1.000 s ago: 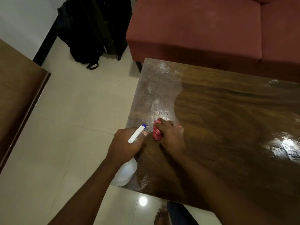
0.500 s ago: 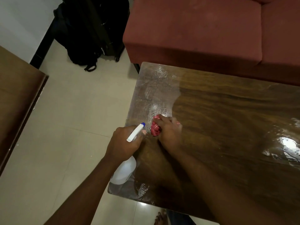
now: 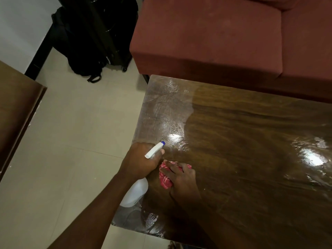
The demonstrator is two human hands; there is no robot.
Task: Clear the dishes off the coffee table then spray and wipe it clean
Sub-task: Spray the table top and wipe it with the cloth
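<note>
The dark wooden coffee table [image 3: 242, 141] fills the right half of the view, its glossy top wet and streaked near the left end. My left hand [image 3: 142, 159] grips a white spray bottle [image 3: 135, 193] by the neck at the table's left edge, the blue-tipped nozzle pointing up and right. Just to its right, my right hand [image 3: 181, 175] presses a crumpled red and white cloth [image 3: 165, 178] flat onto the tabletop. No dishes show on the table.
A maroon sofa [image 3: 224, 38] runs along the far side of the table. Black bags [image 3: 93, 36] lean against the wall at the upper left. A brown wooden piece of furniture [image 3: 16, 108] stands at the left across the pale tiled floor [image 3: 75, 141].
My right hand has dragged the cloth toward me along the table's left end, from beyond the nozzle to beside the bottle hand. The left hand keeps holding the bottle.
</note>
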